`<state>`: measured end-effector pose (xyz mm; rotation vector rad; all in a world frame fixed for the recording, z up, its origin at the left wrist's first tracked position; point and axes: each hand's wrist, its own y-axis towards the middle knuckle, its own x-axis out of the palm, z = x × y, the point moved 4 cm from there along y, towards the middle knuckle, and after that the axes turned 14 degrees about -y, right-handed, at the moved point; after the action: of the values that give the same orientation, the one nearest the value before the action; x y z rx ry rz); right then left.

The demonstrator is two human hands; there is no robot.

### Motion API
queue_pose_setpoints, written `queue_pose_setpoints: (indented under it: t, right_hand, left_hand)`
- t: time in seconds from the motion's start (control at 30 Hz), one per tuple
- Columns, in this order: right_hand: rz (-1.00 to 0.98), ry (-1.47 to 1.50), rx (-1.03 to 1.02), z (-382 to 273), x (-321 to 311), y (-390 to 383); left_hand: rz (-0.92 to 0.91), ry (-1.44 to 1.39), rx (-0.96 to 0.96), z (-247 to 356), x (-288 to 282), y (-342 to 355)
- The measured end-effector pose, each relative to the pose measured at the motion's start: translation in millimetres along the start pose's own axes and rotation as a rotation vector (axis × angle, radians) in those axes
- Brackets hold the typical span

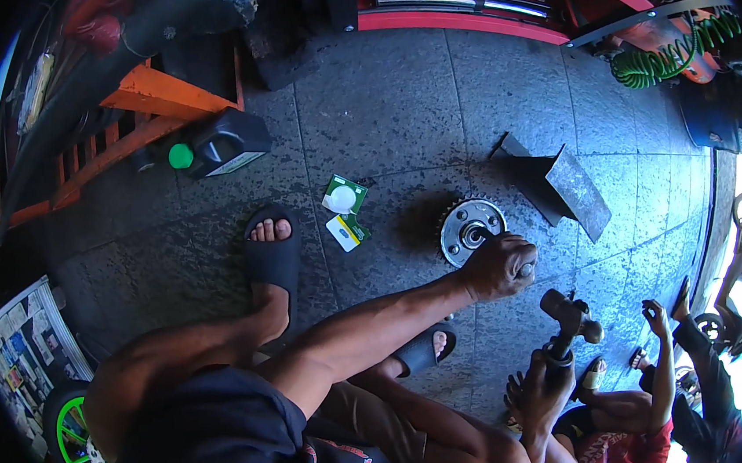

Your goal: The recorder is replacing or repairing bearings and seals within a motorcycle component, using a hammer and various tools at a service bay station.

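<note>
A round toothed sprocket hub (464,231) lies flat on the grey tiled floor. My left hand (500,265) is closed in a fist at its right edge, gripping a short metal tool whose end shows at the fist; the tip is hidden. My right hand (543,388) is lower and to the right, wrapped around the handle of a hammer (568,315) with its head held up, apart from the sprocket. My feet in black sandals (272,254) rest on the floor to the left.
A black oil bottle (224,142) with a green cap lies by an orange wooden frame (149,93). Two small green-and-white packages (345,197) lie left of the sprocket, and a folded metal bracket (565,185) behind it. Another person (635,440) in red sits at lower right.
</note>
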<state>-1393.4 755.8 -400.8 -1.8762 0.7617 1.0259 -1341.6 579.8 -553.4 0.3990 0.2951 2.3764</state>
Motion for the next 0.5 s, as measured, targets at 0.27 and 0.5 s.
queue_pose_setpoints:
  t: [0.27, 0.5]
  right_hand:
    - [0.038, 0.206, -0.129, -14.3, -36.6, -0.8]
    - [0.014, -0.236, -0.293, -48.2, -6.1, 26.2]
  left_hand:
    - [-0.006, -0.031, -0.053, -4.5, -5.2, 8.3]
    - [-0.034, -0.014, 0.018, -4.7, -5.7, 9.0]
